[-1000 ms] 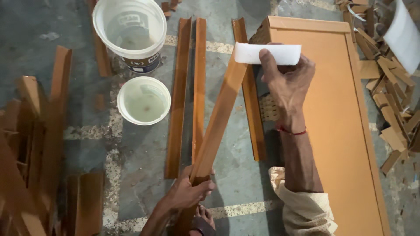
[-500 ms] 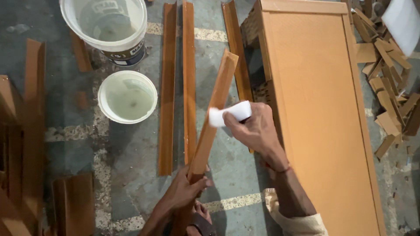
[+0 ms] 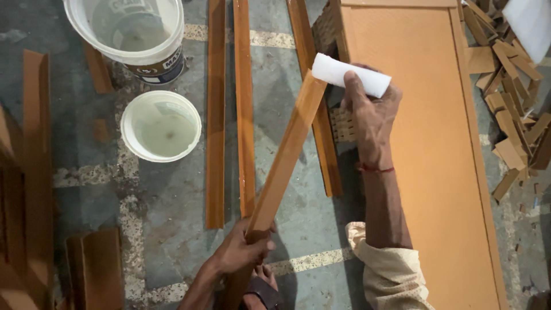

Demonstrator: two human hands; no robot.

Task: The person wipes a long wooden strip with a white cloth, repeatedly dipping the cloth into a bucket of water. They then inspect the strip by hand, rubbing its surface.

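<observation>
— Grey stone floor [image 3: 172,229] under us, worn and patchy, and we work low over it. Nearest, our left hand [image 3: 244,252] is curled tight round the bottom of the long wooden strip [image 3: 284,158], which slants up and away from us.

— And our right hand [image 3: 370,109] is closed round the white folded pad [image 3: 351,74], pressing it at the strip's top end. What could slip, do we think?

— Only one fist steadies the strip, down low, so a hard push at the top could, we judge, twist it or swing it sideways. It might knock the strips lying on the floor: two side by side [image 3: 229,109] to its left, one more [image 3: 314,97] just under its tip.

— The small white bucket [image 3: 161,125] sits left of those, with pale liquid in it. A swinging end or an elbow could tip it.

— Further off, the larger white bucket [image 3: 133,31] is the same worry. To our right the flat orange panel [image 3: 425,143] lies close beside our forearm and hems that side in.

— Beyond it a heap of wood offcuts [image 3: 513,126]; more brown pieces [image 3: 34,172] crowd the left edge.
</observation>
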